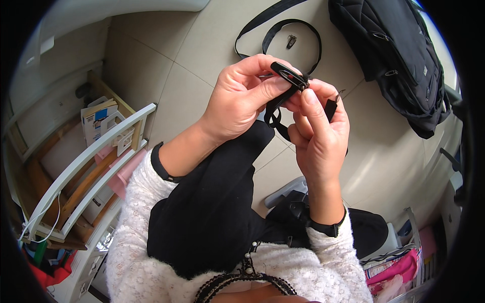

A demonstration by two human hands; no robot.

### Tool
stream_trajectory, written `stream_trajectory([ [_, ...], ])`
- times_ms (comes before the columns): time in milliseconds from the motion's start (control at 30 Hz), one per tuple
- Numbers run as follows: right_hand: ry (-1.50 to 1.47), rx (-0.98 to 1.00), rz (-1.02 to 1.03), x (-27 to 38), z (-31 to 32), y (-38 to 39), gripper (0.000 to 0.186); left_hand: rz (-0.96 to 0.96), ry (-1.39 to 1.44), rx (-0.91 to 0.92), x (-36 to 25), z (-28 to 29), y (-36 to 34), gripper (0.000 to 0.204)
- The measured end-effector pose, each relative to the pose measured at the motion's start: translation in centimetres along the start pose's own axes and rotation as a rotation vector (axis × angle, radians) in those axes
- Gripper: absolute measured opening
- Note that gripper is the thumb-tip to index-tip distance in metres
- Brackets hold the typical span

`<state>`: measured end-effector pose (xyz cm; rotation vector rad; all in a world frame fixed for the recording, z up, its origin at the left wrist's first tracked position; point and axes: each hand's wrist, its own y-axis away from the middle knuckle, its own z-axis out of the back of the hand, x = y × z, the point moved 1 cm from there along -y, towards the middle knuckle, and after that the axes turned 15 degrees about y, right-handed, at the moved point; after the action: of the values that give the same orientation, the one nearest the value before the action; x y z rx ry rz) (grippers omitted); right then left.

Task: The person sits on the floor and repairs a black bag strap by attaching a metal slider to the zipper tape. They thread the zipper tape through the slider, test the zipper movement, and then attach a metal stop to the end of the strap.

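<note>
In the head view, my left hand (237, 98) grips a black oblong buckle (282, 70), thumb across its lower part. My right hand (321, 129) pinches the buckle's right end where a black webbing strap joins it, thumb raised and fingers curled around the webbing. A short strap end with a small metal piece sticks out by my right fingers. The strap (273, 113) hangs in folds between my hands. A long loop of black strap (318, 45) lies on the tiled floor beyond them, with a small separate clip (291, 41) inside it.
A black bag (384, 55) lies on the floor at upper right. A pale railed wooden frame (96, 146) holding papers and pink items stands at left. A grey object (280, 194) is by my black-clad legs, and pink fabric (384, 272) is at lower right.
</note>
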<state>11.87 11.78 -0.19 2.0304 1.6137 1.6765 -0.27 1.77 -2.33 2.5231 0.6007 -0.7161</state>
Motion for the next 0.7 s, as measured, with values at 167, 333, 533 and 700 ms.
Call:
stream_trajectory([
  [167, -0.050, -0.003, -0.045, -0.6, -0.3, 0.2, 0.018, -0.001, -0.115, 0.026, 0.1, 0.1, 0.1, 0.015],
  [333, 0.049, -0.095, 0.019, -0.8, -0.6, 0.4, 0.019, 0.038, -0.132, -0.015, 0.3, -0.5, 0.3, 0.021],
  [533, 0.139, -0.087, 0.025, -0.2, -0.5, 0.7, 0.016, -0.114, -0.418, 0.147, -0.8, -1.0, 0.0, 0.028],
  [700, 0.176, -0.061, 0.039, -0.1, 0.0, 0.6, 0.015, -0.180, -0.605, 0.250, -1.6, -0.7, -0.6, 0.019],
])
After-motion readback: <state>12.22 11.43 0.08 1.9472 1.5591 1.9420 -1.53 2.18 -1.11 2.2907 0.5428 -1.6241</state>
